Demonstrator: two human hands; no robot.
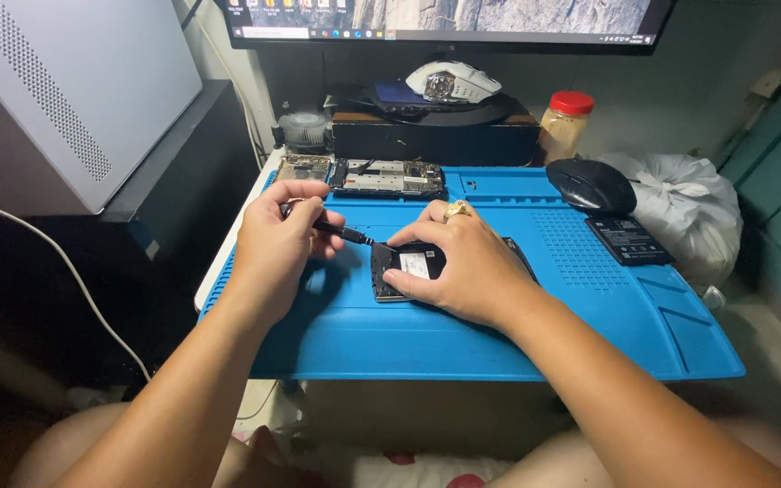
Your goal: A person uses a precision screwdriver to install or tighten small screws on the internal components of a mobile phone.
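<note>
Left hand (275, 237): fingers pinched together on a thin black screwdriver (341, 229), tip angled down to the top left corner of the opened phone (404, 269).
Right hand (459, 262): laid flat over the phone, thumb and fingers pressing it onto the blue mat (517, 325); not closed around it, a gold ring on 1 finger.
Hidden: most of the phone sits under that palm, only its left part and 1 white label show; the screw itself is too small to make out.
Cut off: monitor (445, 20) at the top edge, only its lower strip visible.
Behind the hands: 2 bare circuit boards (389, 178) at the mat's far edge.
Right side: black mouse (590, 185), flat black battery (629, 239), white plastic bag (691, 210).
Back: red-lidded jar (565, 125), white mouse (453, 82).
</note>
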